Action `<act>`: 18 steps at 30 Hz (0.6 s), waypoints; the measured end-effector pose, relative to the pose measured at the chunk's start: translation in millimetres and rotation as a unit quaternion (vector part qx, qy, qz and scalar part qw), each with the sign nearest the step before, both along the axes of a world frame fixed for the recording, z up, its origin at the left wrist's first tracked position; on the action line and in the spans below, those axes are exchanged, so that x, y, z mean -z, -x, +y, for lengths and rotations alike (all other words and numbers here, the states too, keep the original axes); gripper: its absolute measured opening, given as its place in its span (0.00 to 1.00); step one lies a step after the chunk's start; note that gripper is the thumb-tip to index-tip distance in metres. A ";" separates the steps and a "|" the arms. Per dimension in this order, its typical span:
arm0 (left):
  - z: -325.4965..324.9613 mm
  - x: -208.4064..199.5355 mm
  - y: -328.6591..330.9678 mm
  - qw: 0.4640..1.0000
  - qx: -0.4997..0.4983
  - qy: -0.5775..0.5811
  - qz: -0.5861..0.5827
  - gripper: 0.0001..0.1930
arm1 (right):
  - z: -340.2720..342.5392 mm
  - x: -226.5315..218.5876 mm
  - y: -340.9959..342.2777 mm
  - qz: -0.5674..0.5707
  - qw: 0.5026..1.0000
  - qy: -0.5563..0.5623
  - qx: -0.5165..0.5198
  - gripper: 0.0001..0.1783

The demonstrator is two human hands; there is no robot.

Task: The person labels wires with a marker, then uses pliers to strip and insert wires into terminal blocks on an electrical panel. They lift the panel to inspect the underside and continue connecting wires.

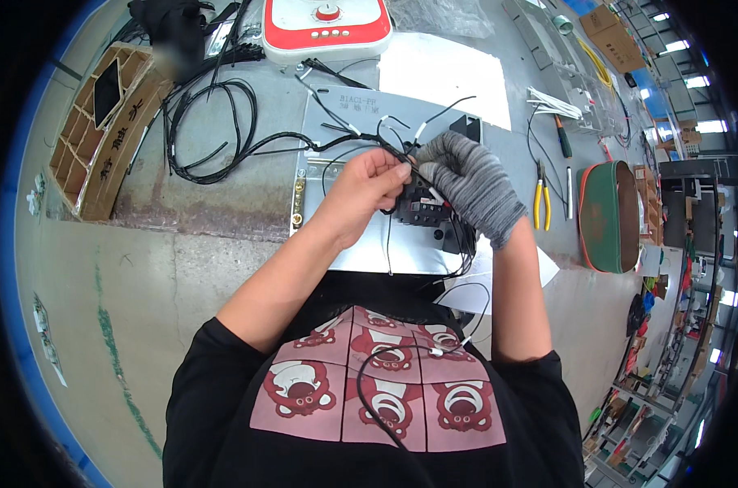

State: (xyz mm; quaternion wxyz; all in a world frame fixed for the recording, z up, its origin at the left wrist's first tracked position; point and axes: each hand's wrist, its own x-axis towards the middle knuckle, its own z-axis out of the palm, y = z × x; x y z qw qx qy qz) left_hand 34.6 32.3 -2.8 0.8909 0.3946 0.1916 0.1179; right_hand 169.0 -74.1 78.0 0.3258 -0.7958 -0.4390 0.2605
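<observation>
My bare left hand (pixel 363 192) pinches the black wire bundle (pixel 344 140) above a metal mounting plate (pixel 348 259). Right beside it, my right hand (pixel 469 180), in a grey knit glove, has its fingers closed on the same bundle. Several loose wire ends with white sleeves fan out from the bundle past both hands. Under the hands sits a black electrical component (pixel 426 211) with terminals, partly covered by the right hand. More black wires run down the plate's right side, and one hangs across my shirt.
Left of the plate lies a coil of black cable (pixel 210 134), beside a cardboard divider box (pixel 100 163). A red and white appliance (pixel 326 28) stands behind. To the right are yellow-handled pliers (pixel 541 199), a screwdriver (pixel 564 138), white cable ties (pixel 554 104) and a green bin (pixel 600 218).
</observation>
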 end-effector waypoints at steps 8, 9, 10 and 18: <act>2.3 -6.6 -5.0 1.000 -0.004 0.019 -0.014 0.09 | -27.9 -29.0 -2.7 0.021 0.995 -0.086 0.037 0.11; 2.9 -6.5 -4.5 1.000 -0.009 0.015 -0.011 0.09 | -33.9 -47.0 11.8 0.062 0.989 -0.130 0.033 0.11; 2.8 -6.6 -3.7 1.000 -0.012 0.013 -0.009 0.09 | -42.9 -68.7 30.3 0.101 0.979 -0.172 0.030 0.12; -7.4 -5.5 -10.2 0.999 -0.037 0.014 -0.012 0.09 | -73.9 -104.9 122.7 0.307 0.821 -0.150 -0.457 0.21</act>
